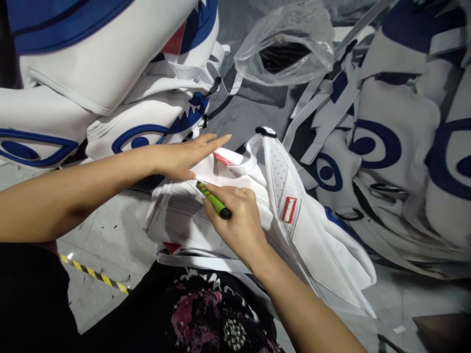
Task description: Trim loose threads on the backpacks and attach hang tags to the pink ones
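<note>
Pinches marker point(214, 200) in right hand point(237, 215), slanting tip-first toward left hand point(180, 158), near folded edge of white pad point(176, 228); holds left fingers extended, with thumb spread apart.

Smooth plastic marker point(215, 200); matt padded gear point(312, 240); glossy plastic bag point(290, 25)

Single head view, forward and down, from close above both hands point(238, 218).

Plastic bag point(290, 24), striped floor tape point(93, 272).
</note>
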`<state>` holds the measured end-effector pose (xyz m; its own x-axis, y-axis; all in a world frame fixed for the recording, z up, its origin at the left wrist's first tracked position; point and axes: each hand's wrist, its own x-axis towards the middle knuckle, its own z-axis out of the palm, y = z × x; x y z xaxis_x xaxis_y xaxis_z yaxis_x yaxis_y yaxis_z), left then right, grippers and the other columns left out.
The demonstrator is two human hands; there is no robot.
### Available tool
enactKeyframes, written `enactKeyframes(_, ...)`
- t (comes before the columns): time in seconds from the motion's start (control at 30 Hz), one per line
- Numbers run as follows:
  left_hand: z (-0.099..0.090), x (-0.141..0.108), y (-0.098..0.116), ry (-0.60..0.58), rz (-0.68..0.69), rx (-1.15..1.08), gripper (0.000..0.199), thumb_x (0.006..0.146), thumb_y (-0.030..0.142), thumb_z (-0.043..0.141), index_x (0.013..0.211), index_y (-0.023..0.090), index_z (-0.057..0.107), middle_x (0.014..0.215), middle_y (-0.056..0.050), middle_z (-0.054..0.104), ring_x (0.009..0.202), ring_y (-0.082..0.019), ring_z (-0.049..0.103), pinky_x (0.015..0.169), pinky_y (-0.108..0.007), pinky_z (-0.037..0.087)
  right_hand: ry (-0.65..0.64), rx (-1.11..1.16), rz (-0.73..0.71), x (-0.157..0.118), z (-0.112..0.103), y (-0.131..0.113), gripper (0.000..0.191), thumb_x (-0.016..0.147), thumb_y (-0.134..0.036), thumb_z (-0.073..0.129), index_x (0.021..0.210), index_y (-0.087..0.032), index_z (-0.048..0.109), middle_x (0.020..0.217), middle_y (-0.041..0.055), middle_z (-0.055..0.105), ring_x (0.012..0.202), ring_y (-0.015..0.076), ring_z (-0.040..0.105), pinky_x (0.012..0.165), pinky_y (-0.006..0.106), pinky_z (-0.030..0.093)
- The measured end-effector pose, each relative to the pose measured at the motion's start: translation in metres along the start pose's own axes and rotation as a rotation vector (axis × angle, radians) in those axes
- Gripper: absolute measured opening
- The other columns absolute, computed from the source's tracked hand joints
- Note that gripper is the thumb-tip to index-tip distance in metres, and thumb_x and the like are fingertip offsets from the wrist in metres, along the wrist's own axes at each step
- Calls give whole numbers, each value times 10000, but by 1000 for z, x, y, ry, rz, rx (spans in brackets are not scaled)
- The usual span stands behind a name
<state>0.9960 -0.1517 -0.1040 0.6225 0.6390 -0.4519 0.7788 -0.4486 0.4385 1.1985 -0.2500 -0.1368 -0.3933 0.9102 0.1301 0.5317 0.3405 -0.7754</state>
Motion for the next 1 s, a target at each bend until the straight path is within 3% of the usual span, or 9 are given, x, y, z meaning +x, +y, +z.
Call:
enactKeyframes(0.17,2,1,-1,5,-3,22,1165,769,212,604,1559,364,-238,1703,-78,-139,1557,-321,130,1230,-450,224,-75,37,-5,3,-1,-2,272,903,-257,623,1145,-210,739,984,56,782,908,240,711,859,439,449)
enactKeyframes(0.7,-1,0,6,-18,-66,6,1147,775,179,606,1575,376,-192,1703,-59,-150,1562,-325,116,1235,-446,234,-63,54,3,4,-4,2,283,900,-228,632,1162,-217,737,1082,59,778,1005,243,713,915,447,479)
enactKeyframes(0.83,2,1,3,17,-31,-12,1143,766,177,616,1585,383,-154,1709,-52,-114,1559,-332,132,1232,-447,245,-143,130,-19,7,-6,3,273,908,-237,623,1151,-219,747,1062,53,784,968,218,727,896,413,519)
enactKeyframes(1.0,3,0,3,9,-28,-17,1125,778,170,592,1583,367,-170,1699,-69,-170,1563,-332,110,1242,-444,212,-147,90,-27,10,-9,2,280,909,-219,621,1160,-205,744,1055,60,784,992,227,726,907,426,530)
